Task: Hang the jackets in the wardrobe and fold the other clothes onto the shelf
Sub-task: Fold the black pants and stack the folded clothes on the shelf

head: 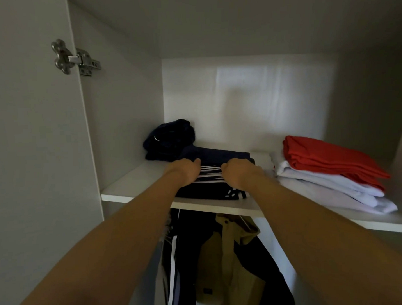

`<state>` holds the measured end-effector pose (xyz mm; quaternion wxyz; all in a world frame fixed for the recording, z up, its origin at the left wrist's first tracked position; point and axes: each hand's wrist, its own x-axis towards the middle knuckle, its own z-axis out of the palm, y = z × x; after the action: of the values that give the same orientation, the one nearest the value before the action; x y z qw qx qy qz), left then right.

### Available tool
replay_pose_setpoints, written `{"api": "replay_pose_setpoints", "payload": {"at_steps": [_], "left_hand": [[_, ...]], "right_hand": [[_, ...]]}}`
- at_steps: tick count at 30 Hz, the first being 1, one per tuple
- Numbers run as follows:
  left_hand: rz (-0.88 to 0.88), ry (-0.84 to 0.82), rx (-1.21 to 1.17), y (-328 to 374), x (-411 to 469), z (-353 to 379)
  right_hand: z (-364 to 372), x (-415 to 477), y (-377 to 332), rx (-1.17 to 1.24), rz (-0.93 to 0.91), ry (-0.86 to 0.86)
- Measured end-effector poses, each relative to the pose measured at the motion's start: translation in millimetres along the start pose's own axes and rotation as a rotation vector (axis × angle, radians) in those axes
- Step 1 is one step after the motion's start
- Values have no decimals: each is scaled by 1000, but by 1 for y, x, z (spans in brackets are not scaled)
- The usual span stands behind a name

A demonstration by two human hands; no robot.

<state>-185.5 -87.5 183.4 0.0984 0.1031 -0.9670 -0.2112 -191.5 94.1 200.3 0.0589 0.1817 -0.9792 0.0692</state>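
Now: striped garment held on shelf

Both the left hand and right hand grip the folded striped garment, fingers curled down into it, at the shelf's front edge. Navy clothes sit behind. Jackets hang below; a red-and-white stack lies toward the right edge.

Left hand, right hand holding striped garment, shelf, jackets below

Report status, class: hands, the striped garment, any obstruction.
Left hand and right hand grip the striped garment. Garment lies on the shelf. Dark bundle behind, white pile beside, neither blocking.
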Motion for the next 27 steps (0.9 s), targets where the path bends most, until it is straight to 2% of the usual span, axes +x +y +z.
{"api": "replay_pose_setpoints", "payload": {"at_steps": [5, 9, 11, 12, 14, 16, 18, 20, 24, 27], "left_hand": [[41, 50, -23, -5, -10, 4], [34, 114, -238, -12, -23, -1], [86, 278, -348, -19, -38, 1], [146, 428, -349, -23, -49, 7], [306, 772, -266, -33, -76, 28], [427, 921, -170, -41, -102, 60], [521, 833, -124, -51, -123, 101], [543, 639, -119, -58, -141, 140], [459, 234, -96, -72, -150, 195], [376, -6, -81, -80, -143, 221]], "right_hand": [[-1, -7, 5, -56, -19, -18], [7, -11, 8, -75, -24, 62], [15, -19, 11, -39, -69, 300], [21, -24, 13, 24, -110, 479], [35, -42, 11, 140, -242, 809], [57, -66, 5, 212, -395, 990], [92, -89, 1, 272, -504, 986], [130, -108, 0, 304, -497, 887], [197, -127, 10, 327, -351, 668], [231, -132, 24, 280, -207, 591]]}}
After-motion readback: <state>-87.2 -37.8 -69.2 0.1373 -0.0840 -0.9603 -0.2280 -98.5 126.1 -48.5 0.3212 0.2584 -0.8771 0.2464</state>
